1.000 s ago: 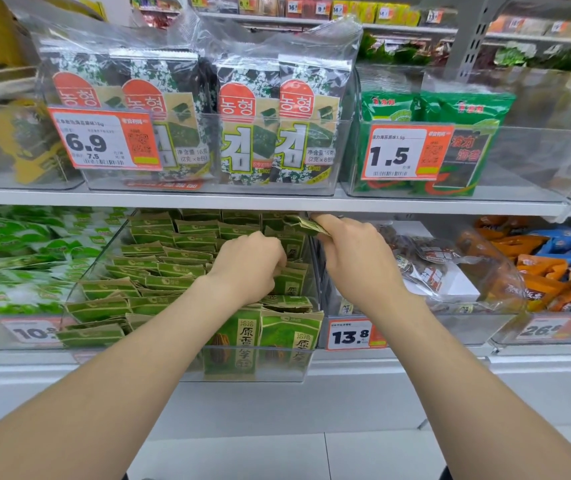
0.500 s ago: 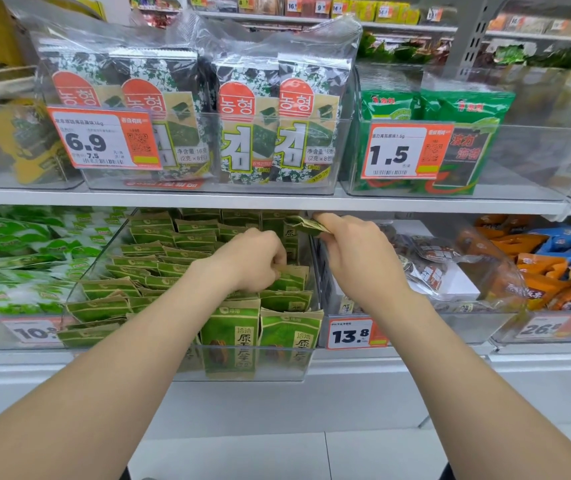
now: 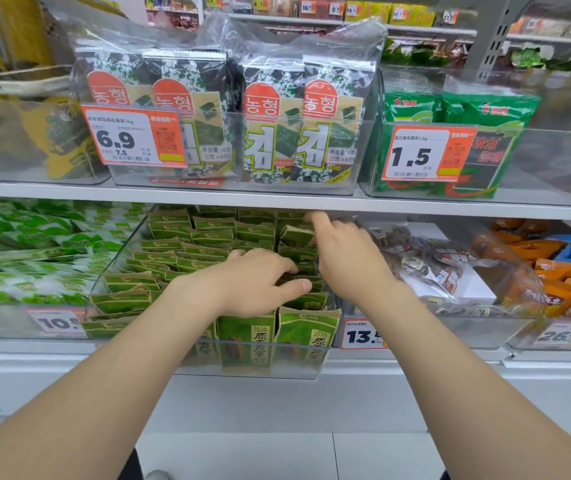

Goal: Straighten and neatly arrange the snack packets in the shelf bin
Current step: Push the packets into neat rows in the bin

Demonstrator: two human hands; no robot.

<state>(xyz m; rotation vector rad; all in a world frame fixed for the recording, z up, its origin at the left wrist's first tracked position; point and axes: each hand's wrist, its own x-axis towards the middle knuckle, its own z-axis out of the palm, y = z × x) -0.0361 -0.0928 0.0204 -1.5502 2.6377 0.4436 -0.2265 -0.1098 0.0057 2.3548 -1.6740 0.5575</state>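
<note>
Both hands are seen inside the clear bin [image 3: 204, 367] on the lower shelf [image 3: 69, 351], where green snack packets [image 3: 180, 252] are stacked in rows from the front wall to the back. The left hand [image 3: 256, 282] is laid palm-down over the right-hand row, near the middle of the bin; its fingers [image 3: 291, 266] are curled down between the packets and the thumb is stretched forward, but whether one is gripped cannot be told. The right hand [image 3: 350, 261] is reached along the bin's right wall toward the back corner, and a single tilted packet [image 3: 296, 234] is pinched between thumb and forefinger there, just under the upper shelf's edge. Two packets [image 3: 277, 336] are stood upright against the front wall. A price tag [image 3: 362, 336] is fixed just right of the bin.
</note>
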